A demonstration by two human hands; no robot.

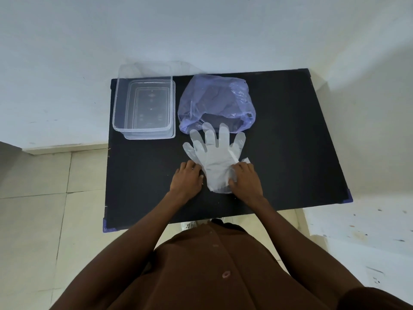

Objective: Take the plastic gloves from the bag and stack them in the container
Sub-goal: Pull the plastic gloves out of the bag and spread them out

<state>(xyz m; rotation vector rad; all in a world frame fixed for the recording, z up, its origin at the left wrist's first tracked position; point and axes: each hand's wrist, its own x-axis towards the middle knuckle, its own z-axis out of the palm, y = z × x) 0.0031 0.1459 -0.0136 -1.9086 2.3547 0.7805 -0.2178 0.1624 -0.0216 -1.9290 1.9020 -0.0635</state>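
Note:
A clear plastic glove (214,155) lies flat on the black table (290,142), fingers pointing away from me toward the bag. My left hand (186,179) pinches the glove's left edge near the cuff. My right hand (244,176) grips the cuff's right side, where the plastic is bunched under its fingers. Behind the glove the purple translucent bag (215,101) sits with its mouth facing me; what is inside is hard to make out. The clear rectangular container (144,107) stands at the table's back left corner, and nothing shows inside it.
The table stands against a white wall (201,30). Beige floor tiles (33,220) lie to the left, and a paint-flecked white surface (368,238) to the right. Bare black tabletop stretches right of the bag and in front of the container.

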